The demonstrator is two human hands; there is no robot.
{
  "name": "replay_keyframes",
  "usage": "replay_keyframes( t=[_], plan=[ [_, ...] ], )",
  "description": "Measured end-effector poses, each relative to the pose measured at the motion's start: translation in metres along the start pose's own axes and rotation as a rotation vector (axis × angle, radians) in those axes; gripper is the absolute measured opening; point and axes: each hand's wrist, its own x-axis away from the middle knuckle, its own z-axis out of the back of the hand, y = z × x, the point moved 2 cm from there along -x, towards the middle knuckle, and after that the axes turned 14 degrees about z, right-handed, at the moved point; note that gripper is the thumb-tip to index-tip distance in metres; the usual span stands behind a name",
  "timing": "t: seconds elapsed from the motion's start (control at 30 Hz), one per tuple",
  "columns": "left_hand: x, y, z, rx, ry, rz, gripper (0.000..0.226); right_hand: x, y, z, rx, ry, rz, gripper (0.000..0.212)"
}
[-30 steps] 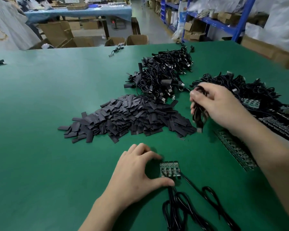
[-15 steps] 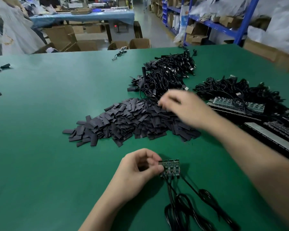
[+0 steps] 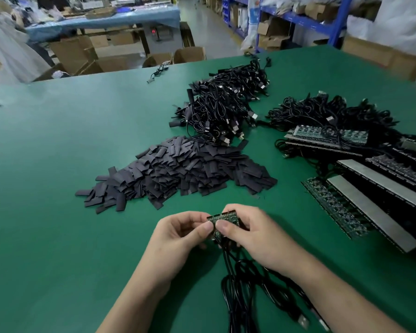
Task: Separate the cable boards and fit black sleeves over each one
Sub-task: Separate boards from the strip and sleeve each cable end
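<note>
A small green strip of joined cable boards (image 3: 222,221) is held just above the near middle of a green table (image 3: 58,164), pinched from both sides. The left hand (image 3: 178,236) grips its left end between thumb and curled fingers; the right hand (image 3: 255,234) grips its right end the same way, thumbs nearly touching on top. Black cables (image 3: 240,284) hang from the strip and loop on the table toward the near edge. Beyond the hands lies a wide heap of flat black sleeves (image 3: 178,171). Farther still sits a tangled pile of cables with sleeves fitted (image 3: 226,106). To the right, long unseparated board panels (image 3: 370,188) lie side by side with another tangle of black cables (image 3: 327,111) behind them. Cardboard boxes (image 3: 101,58) and blue shelving (image 3: 298,18) stand past the table.
</note>
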Motion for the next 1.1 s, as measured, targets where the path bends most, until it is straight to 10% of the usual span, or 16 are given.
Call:
replay_keyframes(
  t=[1.1],
  plan=[
    [-0.0022, -0.0042, 0.0002, 0.149, -0.103, 0.008, 0.025, -0.0019, -0.0021, 0.0021, -0.232, 0.081, -0.05, 0.022]
  ],
)
